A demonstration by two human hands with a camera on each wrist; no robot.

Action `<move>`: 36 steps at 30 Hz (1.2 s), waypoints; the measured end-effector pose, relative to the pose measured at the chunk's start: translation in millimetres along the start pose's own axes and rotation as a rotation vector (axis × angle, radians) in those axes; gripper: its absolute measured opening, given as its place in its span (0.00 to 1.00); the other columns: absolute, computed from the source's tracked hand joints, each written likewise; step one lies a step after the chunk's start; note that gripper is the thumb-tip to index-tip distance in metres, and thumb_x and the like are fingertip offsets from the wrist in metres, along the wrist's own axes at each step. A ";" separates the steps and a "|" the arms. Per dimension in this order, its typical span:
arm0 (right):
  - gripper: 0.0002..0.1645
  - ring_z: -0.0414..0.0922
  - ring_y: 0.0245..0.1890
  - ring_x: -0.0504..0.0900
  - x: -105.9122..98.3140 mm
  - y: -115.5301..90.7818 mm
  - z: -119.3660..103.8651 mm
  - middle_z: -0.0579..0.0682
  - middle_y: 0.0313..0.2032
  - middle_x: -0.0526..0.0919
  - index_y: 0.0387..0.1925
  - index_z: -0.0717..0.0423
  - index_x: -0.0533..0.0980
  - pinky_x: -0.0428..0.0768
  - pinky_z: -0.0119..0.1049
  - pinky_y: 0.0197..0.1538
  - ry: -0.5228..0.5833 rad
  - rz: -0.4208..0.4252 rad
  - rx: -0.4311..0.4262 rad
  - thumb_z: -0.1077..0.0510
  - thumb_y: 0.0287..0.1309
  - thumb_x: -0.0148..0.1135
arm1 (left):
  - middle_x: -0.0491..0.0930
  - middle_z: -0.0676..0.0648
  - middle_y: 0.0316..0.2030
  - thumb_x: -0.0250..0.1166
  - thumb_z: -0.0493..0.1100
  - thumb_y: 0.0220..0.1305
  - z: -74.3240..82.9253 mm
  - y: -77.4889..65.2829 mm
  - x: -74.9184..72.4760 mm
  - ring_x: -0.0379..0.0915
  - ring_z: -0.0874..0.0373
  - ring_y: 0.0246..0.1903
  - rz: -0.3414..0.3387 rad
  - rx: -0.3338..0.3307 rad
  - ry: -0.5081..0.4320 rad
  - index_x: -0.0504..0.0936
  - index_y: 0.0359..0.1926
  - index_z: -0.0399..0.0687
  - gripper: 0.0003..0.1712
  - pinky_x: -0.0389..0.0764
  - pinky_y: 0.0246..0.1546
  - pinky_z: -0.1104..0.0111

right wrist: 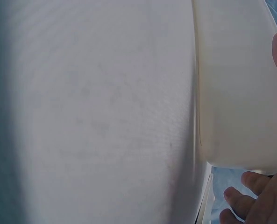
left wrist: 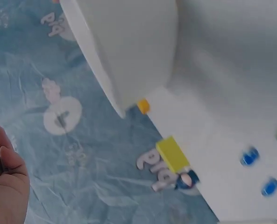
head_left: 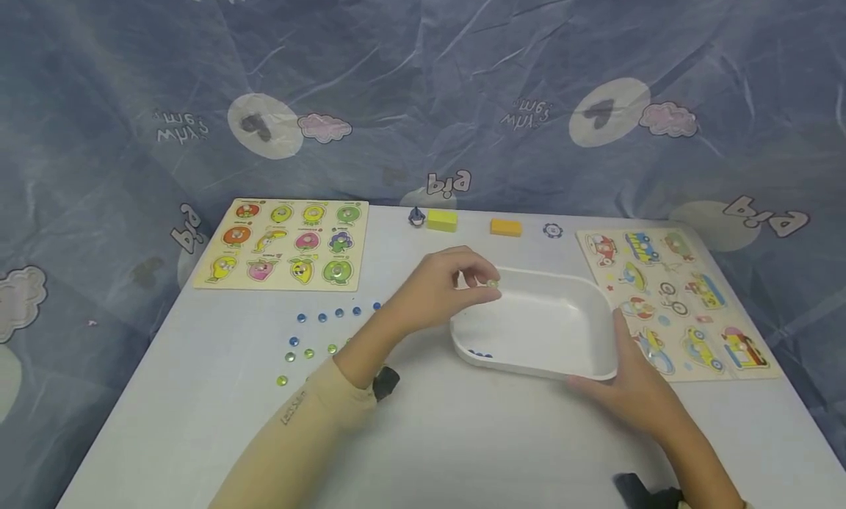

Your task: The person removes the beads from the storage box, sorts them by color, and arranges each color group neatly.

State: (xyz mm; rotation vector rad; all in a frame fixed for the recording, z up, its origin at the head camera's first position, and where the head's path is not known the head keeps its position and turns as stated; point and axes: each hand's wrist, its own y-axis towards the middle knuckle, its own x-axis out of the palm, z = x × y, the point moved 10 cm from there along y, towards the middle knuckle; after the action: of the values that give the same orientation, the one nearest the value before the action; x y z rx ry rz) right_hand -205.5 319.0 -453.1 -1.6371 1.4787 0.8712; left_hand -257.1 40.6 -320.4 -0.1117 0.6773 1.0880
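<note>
In the head view my left hand (head_left: 436, 289) pinches a small green glass bead (head_left: 492, 283) between thumb and fingertips, over the left end of a white tray (head_left: 538, 325). Several blue beads (head_left: 480, 355) lie in the tray's front left corner. My right hand (head_left: 637, 391) grips the tray at its right front corner, thumb along the front and fingers at the right side. The right wrist view shows the tray's outer wall (right wrist: 243, 88) beside that hand. Left of the tray, loose blue beads (head_left: 322, 318) and green beads (head_left: 309, 353) lie in rows, partly hidden by my left arm.
A fruit puzzle board (head_left: 297, 284) lies at the back left, a vehicle puzzle board (head_left: 720, 347) on the right. Along the back edge stand a small dark figure (head_left: 416, 217), a yellow block (head_left: 442, 220), an orange block (head_left: 505, 228) and a round patterned piece (head_left: 552, 230). Behind hangs a blue cloth (head_left: 423, 76).
</note>
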 end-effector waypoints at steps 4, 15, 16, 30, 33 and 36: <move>0.80 0.71 0.69 0.46 -0.2 -0.5 -0.5 0.56 0.74 0.30 0.68 0.39 0.17 0.57 0.74 0.55 -0.002 -0.001 0.000 0.23 0.36 0.65 | 0.78 0.62 0.34 0.69 0.52 0.55 -17.5 -18.3 -23.0 0.70 0.67 0.35 0.063 -0.060 0.024 0.83 0.39 0.61 0.10 0.73 0.38 0.71; 0.80 0.71 0.69 0.46 -0.7 -1.2 -1.2 0.56 0.74 0.30 0.69 0.39 0.17 0.57 0.74 0.55 0.005 -0.008 -0.002 0.24 0.36 0.65 | 0.79 0.59 0.33 0.72 0.53 0.50 -79.6 -63.7 -33.6 0.73 0.61 0.39 0.065 -0.270 0.084 0.84 0.35 0.66 0.09 0.76 0.42 0.66; 0.80 0.71 0.69 0.45 -0.4 -1.3 -1.1 0.56 0.74 0.30 0.69 0.39 0.17 0.57 0.74 0.55 0.007 -0.011 -0.002 0.24 0.36 0.65 | 0.79 0.59 0.34 0.73 0.53 0.50 -83.9 -67.3 -32.3 0.73 0.60 0.39 0.052 -0.287 0.099 0.84 0.35 0.65 0.10 0.76 0.43 0.66; 0.80 0.70 0.69 0.45 -0.4 -0.4 -0.8 0.55 0.74 0.31 0.68 0.36 0.17 0.57 0.74 0.55 0.033 -0.008 -0.005 0.25 0.36 0.66 | 0.77 0.59 0.33 0.73 0.48 0.49 -119.0 -97.2 4.1 0.69 0.62 0.40 -0.136 -0.306 0.286 0.87 0.32 0.57 0.07 0.72 0.43 0.67; 0.80 0.70 0.69 0.46 0.3 -0.2 -1.2 0.55 0.74 0.31 0.68 0.35 0.17 0.57 0.74 0.55 0.038 -0.010 -0.004 0.25 0.36 0.67 | 0.75 0.59 0.32 0.74 0.48 0.48 -117.9 -98.6 10.1 0.67 0.63 0.38 -0.155 -0.283 0.336 0.87 0.31 0.55 0.08 0.72 0.44 0.67; 0.80 0.70 0.70 0.46 0.5 -0.1 -1.8 0.54 0.74 0.31 0.68 0.35 0.17 0.57 0.73 0.56 0.042 -0.016 -0.001 0.25 0.36 0.67 | 0.75 0.57 0.32 0.75 0.47 0.46 -115.8 -99.1 13.8 0.67 0.62 0.38 -0.173 -0.273 0.380 0.87 0.31 0.54 0.08 0.72 0.44 0.66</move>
State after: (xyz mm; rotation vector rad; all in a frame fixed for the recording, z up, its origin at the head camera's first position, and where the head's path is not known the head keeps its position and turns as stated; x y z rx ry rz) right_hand -205.4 317.2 -452.6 -1.6751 1.4925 0.8338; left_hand -221.8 -42.9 -443.6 -0.6129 0.8372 0.9958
